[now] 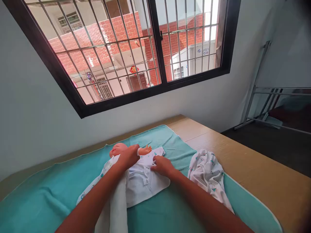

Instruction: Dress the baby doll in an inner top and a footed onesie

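Note:
A baby doll (pixel 118 149) lies on its back on a green cloth, its head toward the wall and its white soft body partly hidden by my left arm. My left hand (pixel 131 156) is wrapped round the doll's arm (pixel 145 150), whose small hand sticks out to the right. Beneath and beside the doll, a white printed baby shirt (pixel 145 184) is spread open. On the shirt's right side, by the sleeve, my right hand (pixel 164 166) pinches the fabric with its fingertips.
The green cloth (pixel 55 184) covers much of the wooden table (pixel 245 165). A crumpled white printed garment (pixel 206 171) lies at the cloth's right edge. Behind the table is a wall with a barred window (pixel 162 85). A metal-framed whiteboard stand (pixel 254 92) is at the right.

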Tool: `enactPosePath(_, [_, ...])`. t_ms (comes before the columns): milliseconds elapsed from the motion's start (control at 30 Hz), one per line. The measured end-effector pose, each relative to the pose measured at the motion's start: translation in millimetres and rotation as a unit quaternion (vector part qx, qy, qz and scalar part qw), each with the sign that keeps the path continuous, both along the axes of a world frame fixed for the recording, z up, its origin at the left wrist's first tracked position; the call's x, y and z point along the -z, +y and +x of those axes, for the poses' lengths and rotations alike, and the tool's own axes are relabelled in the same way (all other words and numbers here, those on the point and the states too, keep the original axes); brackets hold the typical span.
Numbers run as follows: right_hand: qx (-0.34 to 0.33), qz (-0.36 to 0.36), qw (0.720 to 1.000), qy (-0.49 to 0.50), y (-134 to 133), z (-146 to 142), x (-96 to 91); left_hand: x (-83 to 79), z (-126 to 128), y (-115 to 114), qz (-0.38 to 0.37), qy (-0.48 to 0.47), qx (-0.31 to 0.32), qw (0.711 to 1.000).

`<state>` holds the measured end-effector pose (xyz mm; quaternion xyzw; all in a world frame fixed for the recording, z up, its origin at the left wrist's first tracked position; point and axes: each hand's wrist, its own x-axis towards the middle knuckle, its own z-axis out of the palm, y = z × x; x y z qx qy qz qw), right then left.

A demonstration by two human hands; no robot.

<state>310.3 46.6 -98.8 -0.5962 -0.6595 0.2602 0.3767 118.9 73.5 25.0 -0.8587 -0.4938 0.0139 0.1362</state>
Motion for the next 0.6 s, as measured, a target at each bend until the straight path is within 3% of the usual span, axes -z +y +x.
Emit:
enactPosePath(200, [0.013, -0.014, 0.987, 0.16, 18, 5, -7.7, 11.0, 3, -8, -0.004, 0.057, 0.037, 0.998])
enactPosePath(267, [-0.021, -0.049, 0.949, 0.312, 20, 13, -13.0, 13.0, 5, -7, 0.0, 0.07, 0.031, 0.997])
enactPosePath(333, [-0.073, -0.093, 0.872, 0.476, 19, 19, -17.1, 13.0, 5, -4, 0.004, 0.079, 0.016, 0.997])
enactPosePath(400, [-0.109, -0.113, 0.808, 0.568, 15, 22, -20.2, 12.6, 6, -1, 0.008, 0.087, -0.007, 0.996])
enactPosePath(467, [-0.126, -0.113, 0.781, 0.601, 11, 22, -23.2, 13.3, 8, 3, 0.011, 0.092, -0.032, 0.995])
enactPosePath(600, [-0.162, -0.111, 0.764, 0.615, 5, 19, -31.7, 20.8, 15, 4, 0.006, 0.084, -0.059, 0.995])
